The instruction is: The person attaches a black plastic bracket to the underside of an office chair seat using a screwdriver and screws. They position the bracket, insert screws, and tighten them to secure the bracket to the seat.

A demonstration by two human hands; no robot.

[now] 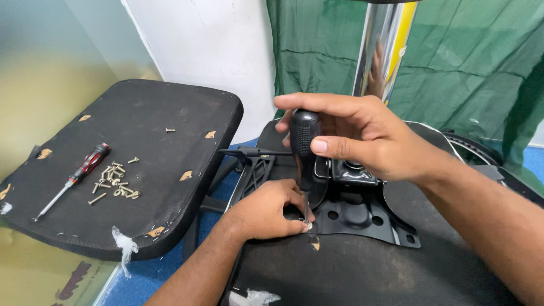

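Far to the left of both hands, a detached black seat cushion (122,164) lies underside up. On it rest a red-and-black screwdriver (72,178) and, just beside its handle, a loose pile of metal screws (115,182); one single screw (170,130) lies apart, farther up the cushion.

The left hand (271,211) rests low on a second upturned seat base (362,266), fingers curled closed and fingertips pinched around the lower end of a screwdriver shaft (306,208). The shaft tip meets the seat base at the left corner of the black metal mechanism plate (357,218). Whether a screw sits under the tip cannot be determined.

Directly above the left hand, the black-handled screwdriver (304,148) stands nearly upright. The right hand (362,136) grips its handle from the right: the thumb presses the front of the handle, and the fingers wrap over the top and behind it.

Beyond the right hand, a chrome column (381,48) rises in front of a green cloth (470,62). Blue floor (141,275) shows between the two seat pieces.
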